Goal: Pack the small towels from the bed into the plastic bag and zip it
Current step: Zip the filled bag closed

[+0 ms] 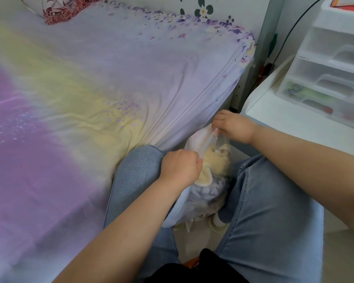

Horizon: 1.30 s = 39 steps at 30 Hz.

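While the person sits with both knees up, the plastic bag (200,193) hangs between the legs, right under the two hands. The bag is long from top to bottom, and its open top points up and away, toward the bed (90,88). The left hand (180,166) pinches the near end of the zip strip (207,142). The right hand (233,125) pinches the far end. The hands are apart, and the strip runs in a slanted line between them. Inside the bag, below the hands, sit the small towels (215,162), a yellow one on top and a purple one lower down. A white table (284,119) is just right of the right hand.
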Each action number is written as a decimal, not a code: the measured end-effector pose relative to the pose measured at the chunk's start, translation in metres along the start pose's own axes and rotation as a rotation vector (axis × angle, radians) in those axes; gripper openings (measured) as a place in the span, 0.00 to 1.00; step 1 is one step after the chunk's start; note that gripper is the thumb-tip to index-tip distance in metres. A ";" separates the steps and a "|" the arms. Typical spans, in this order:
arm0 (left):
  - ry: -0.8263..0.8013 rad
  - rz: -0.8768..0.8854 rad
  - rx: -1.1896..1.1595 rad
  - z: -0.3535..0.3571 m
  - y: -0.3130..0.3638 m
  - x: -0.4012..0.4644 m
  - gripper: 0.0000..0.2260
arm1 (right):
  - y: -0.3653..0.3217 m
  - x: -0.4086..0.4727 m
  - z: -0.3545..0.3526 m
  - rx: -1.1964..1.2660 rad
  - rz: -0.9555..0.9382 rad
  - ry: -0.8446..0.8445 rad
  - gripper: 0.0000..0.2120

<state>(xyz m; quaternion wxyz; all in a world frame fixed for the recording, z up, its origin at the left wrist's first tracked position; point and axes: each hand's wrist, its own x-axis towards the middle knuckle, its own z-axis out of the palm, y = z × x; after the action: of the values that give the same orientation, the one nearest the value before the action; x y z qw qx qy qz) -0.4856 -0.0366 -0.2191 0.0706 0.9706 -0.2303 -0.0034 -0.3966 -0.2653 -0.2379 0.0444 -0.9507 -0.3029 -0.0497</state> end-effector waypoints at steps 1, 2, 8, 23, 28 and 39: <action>-0.005 -0.002 -0.009 0.000 0.000 0.000 0.14 | 0.003 0.001 0.001 -0.020 0.002 -0.015 0.05; -0.009 -0.008 -0.020 0.000 0.000 0.000 0.14 | 0.004 0.003 0.001 -0.039 0.006 -0.027 0.05; 0.003 -0.021 -0.022 -0.001 -0.002 0.001 0.14 | 0.010 0.014 -0.001 -0.106 0.098 -0.087 0.09; 0.045 -0.008 0.006 -0.001 -0.009 -0.003 0.16 | 0.019 0.035 -0.001 -0.092 0.314 -0.211 0.10; 0.058 -0.002 0.006 -0.001 -0.010 -0.003 0.16 | 0.018 0.035 -0.002 -0.101 0.352 -0.213 0.09; 0.060 -0.022 -0.009 -0.004 -0.013 0.003 0.16 | 0.016 0.035 -0.002 -0.070 0.456 -0.177 0.06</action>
<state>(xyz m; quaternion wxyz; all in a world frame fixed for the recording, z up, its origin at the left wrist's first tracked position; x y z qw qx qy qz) -0.4769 -0.0261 -0.2167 0.0819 0.9723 -0.2175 0.0236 -0.3589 -0.2583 -0.2325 -0.0053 -0.9961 -0.0813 0.0345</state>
